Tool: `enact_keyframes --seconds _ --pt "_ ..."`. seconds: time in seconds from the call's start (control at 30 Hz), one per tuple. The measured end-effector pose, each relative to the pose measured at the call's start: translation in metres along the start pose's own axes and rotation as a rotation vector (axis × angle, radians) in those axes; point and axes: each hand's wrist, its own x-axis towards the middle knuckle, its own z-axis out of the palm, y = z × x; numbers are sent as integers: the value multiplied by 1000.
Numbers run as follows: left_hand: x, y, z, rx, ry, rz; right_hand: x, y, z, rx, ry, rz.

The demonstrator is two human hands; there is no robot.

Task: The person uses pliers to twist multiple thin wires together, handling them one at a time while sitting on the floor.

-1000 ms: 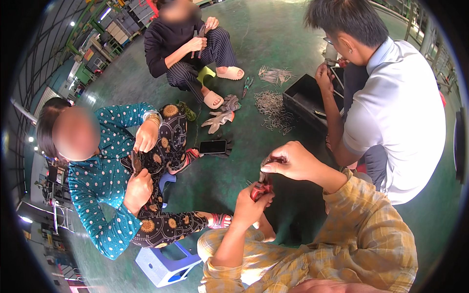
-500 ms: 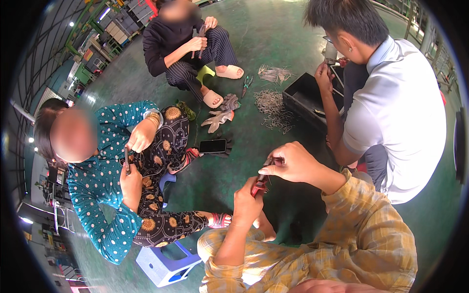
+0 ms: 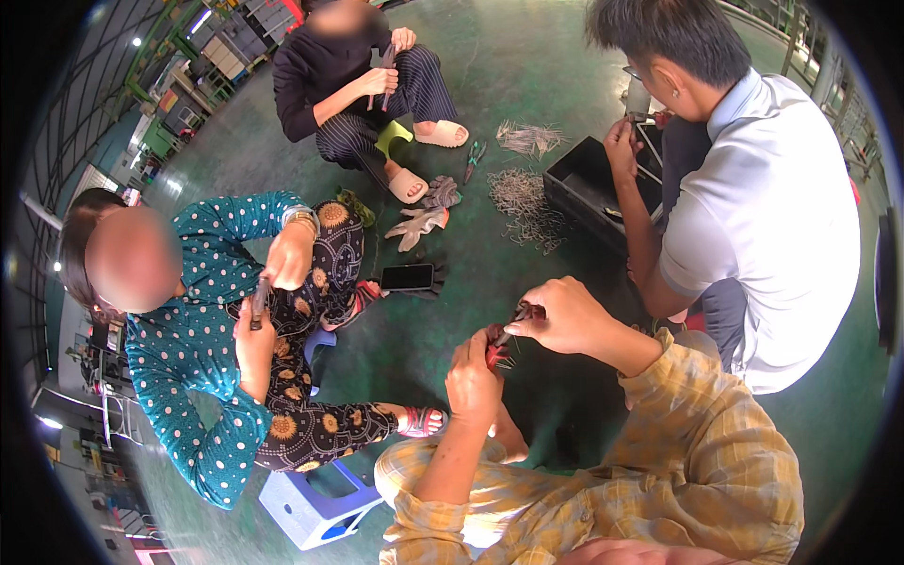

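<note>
In front of me my left hand [image 3: 474, 381] is closed round a tool with red handles [image 3: 496, 350], which looks like pliers. Thin wire pieces [image 3: 507, 362] stick out beside those handles. My right hand [image 3: 573, 320] is closed in a pinch at the tool's metal end, its thumb pointing left. Something dark reddish shows at its fingertips, too small to make out. Beyond my hands, on the green floor, lie a heap of bent wire pieces [image 3: 527, 209] and a bundle of straighter ones [image 3: 530, 138].
A black crate [image 3: 589, 179] stands before the person in white [image 3: 772, 217]. Left sits a person in dotted teal [image 3: 202, 348], near a blue-white stool [image 3: 315, 508]. At the back another person [image 3: 315, 85] holds a tool. Gloves [image 3: 416, 226], a phone [image 3: 408, 278] and pliers [image 3: 475, 160] lie between.
My left hand and the red-handled tool have shifted slightly left and up. My right hand has barely moved. The person at left has brought both hands closer to each other.
</note>
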Motion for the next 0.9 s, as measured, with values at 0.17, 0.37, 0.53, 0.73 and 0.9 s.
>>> enact_keyframes --seconds 0.17,0.37,0.53,0.73,0.9 --pt "1 -5 7 6 64 33 -1 2 3 11 20 -12" --pt "1 -6 9 -12 76 74 -2 9 7 15 17 -3" --pt "0 -10 13 31 -15 41 2 17 9 -4 -66 35" --pt "4 -3 -6 -80 -236 -139 11 43 14 397 -221 129" --pt "-1 2 -28 -32 -343 -152 16 52 12 709 -168 303"
